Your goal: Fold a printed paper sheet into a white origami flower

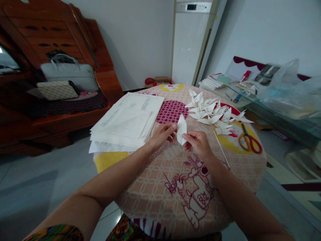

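Note:
A small folded white paper (pixel 182 129), pointed at its top, is held upright above the table in front of me. My right hand (pixel 198 142) pinches its lower right edge between thumb and fingers. At the paper's left edge, the thumb and bent fingers of my left hand (pixel 163 134) are closed together; the exact spot they grip is hard to make out. Several folded white paper cranes (pixel 209 108) lie clustered beyond my right hand. To the left of my hands sits a thick stack of printed paper sheets (pixel 125 117), with smaller cut pieces on top.
Scissors (pixel 248 140) with orange and red handles lie at the table's right side. A thin white stick (pixel 222 149) rests near my right forearm. The round table has a patterned cloth (pixel 160 187). A glass-topped side table (pixel 278 124) with plastic bags stands right; a wooden bench (pixel 72 117) stands left.

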